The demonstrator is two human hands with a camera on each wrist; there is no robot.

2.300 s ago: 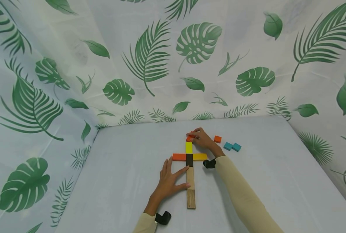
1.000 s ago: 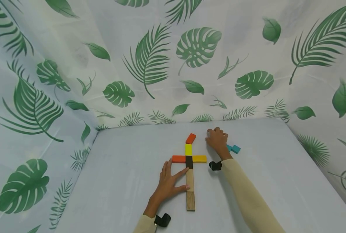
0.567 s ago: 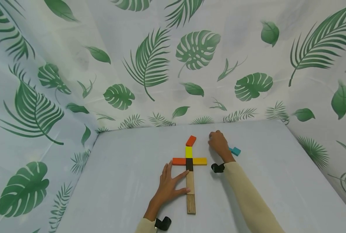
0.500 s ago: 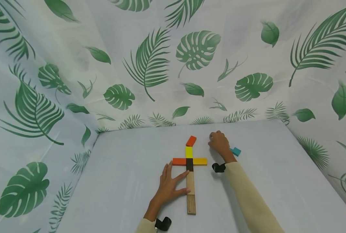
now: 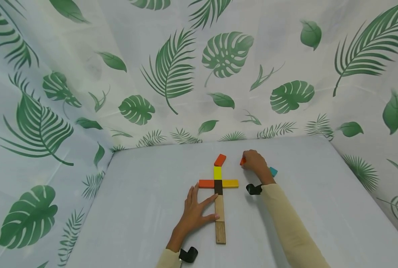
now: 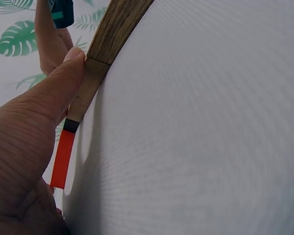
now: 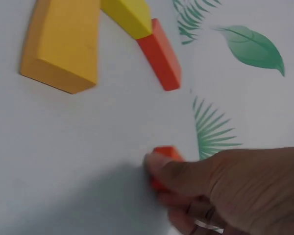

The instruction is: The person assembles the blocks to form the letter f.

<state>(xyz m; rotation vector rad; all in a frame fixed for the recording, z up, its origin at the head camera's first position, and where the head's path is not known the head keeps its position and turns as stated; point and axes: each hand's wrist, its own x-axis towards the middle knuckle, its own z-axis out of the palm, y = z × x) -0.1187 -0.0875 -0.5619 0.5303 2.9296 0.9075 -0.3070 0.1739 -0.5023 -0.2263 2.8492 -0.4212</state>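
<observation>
Flat blocks form a cross in the head view: a red block point(image 5: 206, 184) to the left, an amber block point(image 5: 230, 184) to the right, a dark block point(image 5: 218, 187) in the middle. Below it run a pale wooden block point(image 5: 220, 208) and a brown wooden block point(image 5: 220, 232). A yellow block point(image 5: 217, 173) lies above, topped by a slanted orange-red block point(image 5: 220, 160). With fingers spread, my left hand point(image 5: 193, 212) touches the pale block's left side by thumb and index finger. My right hand point(image 5: 255, 162) pinches a small orange-red block point(image 7: 165, 152) by its sides, right of the slanted one.
Partly behind the right wrist lies a blue block point(image 5: 273, 171). The white tabletop point(image 5: 135, 208) ends at a leaf-patterned cloth backdrop point(image 5: 179, 126) just beyond the blocks. Black wrist cameras sit on both wrists.
My right hand has left the slanted orange-red block at the cross's top and moved right. It now pinches the loose orange-red block there. The left hand has stayed in place.
</observation>
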